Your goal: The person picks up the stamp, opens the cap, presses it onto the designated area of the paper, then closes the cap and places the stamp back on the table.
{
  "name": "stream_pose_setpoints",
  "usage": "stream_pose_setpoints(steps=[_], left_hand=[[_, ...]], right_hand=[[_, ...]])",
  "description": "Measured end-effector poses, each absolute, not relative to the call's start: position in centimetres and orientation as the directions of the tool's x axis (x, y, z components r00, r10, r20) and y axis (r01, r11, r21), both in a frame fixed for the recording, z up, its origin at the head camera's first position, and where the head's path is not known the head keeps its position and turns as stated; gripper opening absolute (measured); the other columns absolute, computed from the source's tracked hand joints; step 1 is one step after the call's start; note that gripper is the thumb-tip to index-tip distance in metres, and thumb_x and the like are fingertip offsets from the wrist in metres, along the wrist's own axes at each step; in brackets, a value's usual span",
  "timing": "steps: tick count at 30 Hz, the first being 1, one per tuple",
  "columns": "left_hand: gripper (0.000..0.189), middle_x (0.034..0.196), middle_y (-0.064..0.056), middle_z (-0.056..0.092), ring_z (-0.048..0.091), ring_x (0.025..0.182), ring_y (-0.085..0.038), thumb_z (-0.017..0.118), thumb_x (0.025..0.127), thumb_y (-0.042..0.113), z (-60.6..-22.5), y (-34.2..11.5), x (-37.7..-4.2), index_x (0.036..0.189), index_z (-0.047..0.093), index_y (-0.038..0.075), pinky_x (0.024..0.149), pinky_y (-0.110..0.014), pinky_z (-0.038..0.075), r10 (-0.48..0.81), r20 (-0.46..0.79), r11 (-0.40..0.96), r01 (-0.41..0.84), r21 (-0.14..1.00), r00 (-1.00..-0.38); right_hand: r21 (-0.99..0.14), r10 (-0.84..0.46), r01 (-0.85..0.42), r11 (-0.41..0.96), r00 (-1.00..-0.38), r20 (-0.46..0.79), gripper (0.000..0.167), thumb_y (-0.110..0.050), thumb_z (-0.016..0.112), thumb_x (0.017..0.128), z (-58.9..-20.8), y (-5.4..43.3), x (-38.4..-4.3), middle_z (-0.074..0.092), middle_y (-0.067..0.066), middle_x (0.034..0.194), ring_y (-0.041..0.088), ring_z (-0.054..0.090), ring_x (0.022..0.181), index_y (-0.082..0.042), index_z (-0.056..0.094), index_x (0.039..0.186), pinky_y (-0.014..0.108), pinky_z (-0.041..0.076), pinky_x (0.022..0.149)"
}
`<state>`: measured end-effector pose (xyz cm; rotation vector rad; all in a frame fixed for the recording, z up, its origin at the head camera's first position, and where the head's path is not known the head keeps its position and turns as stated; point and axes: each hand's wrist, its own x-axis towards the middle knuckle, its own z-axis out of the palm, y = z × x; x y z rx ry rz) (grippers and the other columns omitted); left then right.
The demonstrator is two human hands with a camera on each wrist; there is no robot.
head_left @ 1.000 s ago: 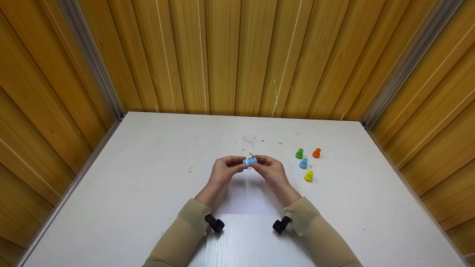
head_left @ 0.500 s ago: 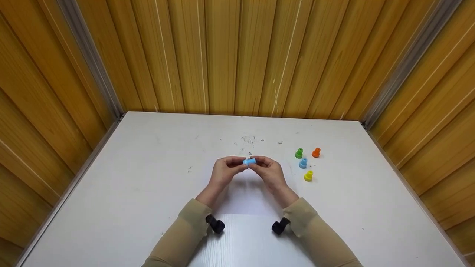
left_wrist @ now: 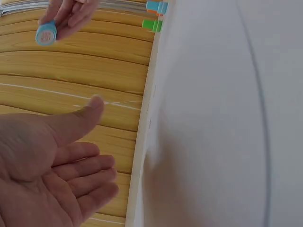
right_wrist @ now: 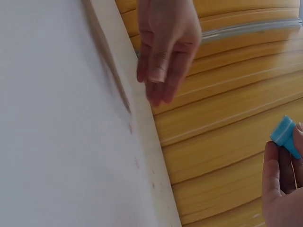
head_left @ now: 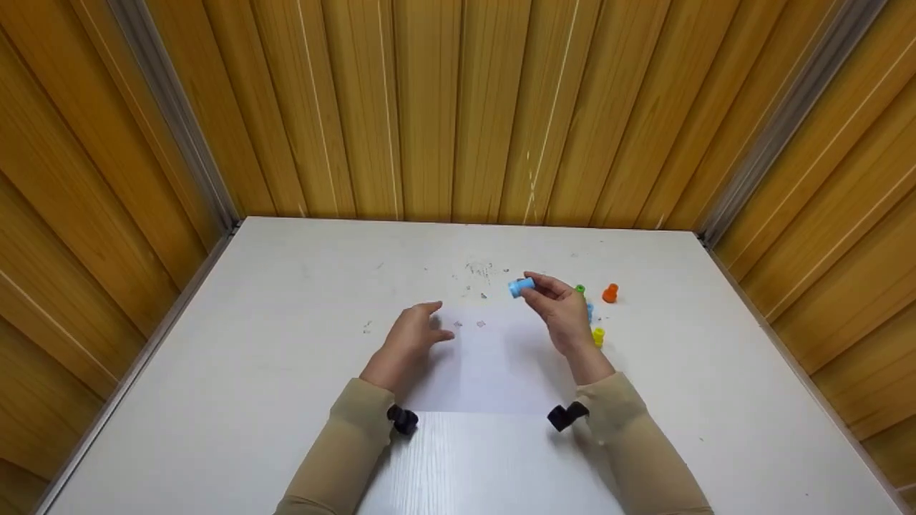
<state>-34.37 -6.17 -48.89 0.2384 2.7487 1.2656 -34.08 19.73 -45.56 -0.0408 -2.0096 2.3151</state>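
A small blue stamp (head_left: pixel 522 287) is pinched between the thumb and fingers of my right hand (head_left: pixel 562 315), raised above the back right of a white paper sheet (head_left: pixel 494 386). Its round end, with a reddish pattern on it, faces the camera in the left wrist view, where the stamp (left_wrist: pixel 46 36) is at the upper left. My left hand (head_left: pixel 409 335) holds nothing and hovers over the sheet's left side, thumb apart from the fingers. Two faint small marks (head_left: pixel 469 324) show near the sheet's far edge.
Right of my right hand stand a green stamp (head_left: pixel 580 289), an orange stamp (head_left: pixel 610 293), a light blue stamp (head_left: pixel 590 312) and a yellow stamp (head_left: pixel 599 337). My hand partly covers some of them. Wood-look panels (head_left: pixel 458 107) wall in the white table (head_left: pixel 250 322).
Both hands were holding the blue stamp together over the sheet. My left hand has let go and moved left; my right hand has carried the stamp right and away from me.
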Motion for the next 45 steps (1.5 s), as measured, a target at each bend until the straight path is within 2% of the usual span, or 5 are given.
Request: stream_pose_setpoints(steps=[7, 16, 24, 36, 45], left_hand=[[0.086, 0.164, -0.02, 0.035, 0.026, 0.158, -0.034, 0.088, 0.081, 0.017, -49.3, -6.8, -34.5, 0.153, 0.044, -0.002, 0.131, -0.046, 0.022, 0.236, -0.131, 0.812, 0.121, 0.571, -0.963], [0.085, 0.165, -0.017, 0.034, 0.027, 0.158, -0.033, 0.089, 0.081, 0.02, -49.5, -7.0, -34.4, 0.152, 0.046, 0.0, 0.131, -0.045, 0.024, 0.239, -0.193, 0.839, 0.103, 0.534, -0.952], [0.084, 0.166, -0.016, 0.034, 0.027, 0.158, -0.032, 0.089, 0.081, 0.02, -49.6, -7.0, -34.2, 0.151, 0.048, -0.002, 0.131, -0.044, 0.023, 0.224, -0.199, 0.827, 0.078, 0.557, -0.954], [0.084, 0.166, -0.015, 0.035, 0.029, 0.157, -0.032, 0.09, 0.079, 0.024, -49.7, -6.9, -34.3, 0.15, 0.05, 0.003, 0.131, -0.046, 0.025, 0.219, -0.186, 0.846, 0.091, 0.525, -0.958], [0.083, 0.166, -0.014, 0.036, 0.028, 0.158, -0.032, 0.09, 0.08, 0.022, -49.7, -6.9, -34.2, 0.15, 0.05, 0.002, 0.131, -0.046, 0.025, 0.206, -0.185, 0.836, 0.074, 0.543, -0.961]], right_hand=[[-0.989, 0.138, -0.15, 0.015, -0.979, 0.151, 0.043, -0.008, 0.08, 0.089, -44.5, 25.0, -34.2, 0.078, -0.013, 0.1, 0.006, 0.073, 0.097, 0.004, 0.067, 0.128, 0.018, 0.06, 0.092], [-0.969, 0.263, -0.012, 0.247, -0.962, 0.079, 0.047, -0.02, 0.08, 0.091, -44.2, 32.3, -35.3, 0.072, -0.024, 0.096, 0.001, 0.067, 0.096, -0.001, 0.067, 0.131, 0.007, 0.055, 0.086], [-0.859, 0.257, 0.143, 0.491, -0.966, -0.014, 0.043, -0.013, 0.076, 0.094, -46.0, 36.6, -36.8, 0.07, 0.008, 0.127, 0.003, 0.063, 0.1, -0.004, 0.066, 0.135, 0.004, 0.053, 0.082], [-0.808, 0.19, 0.284, 0.517, -0.958, -0.215, 0.045, -0.007, 0.07, 0.096, -48.3, 38.4, -38.6, 0.057, 0.019, 0.142, 0.033, 0.052, 0.131, -0.003, 0.06, 0.139, 0.043, 0.046, 0.119], [-0.822, 0.144, 0.295, 0.487, -0.955, -0.258, 0.048, -0.002, 0.069, 0.096, -48.6, 38.3, -38.6, 0.053, 0.02, 0.146, 0.031, 0.051, 0.13, -0.003, 0.056, 0.143, 0.044, 0.043, 0.121]])
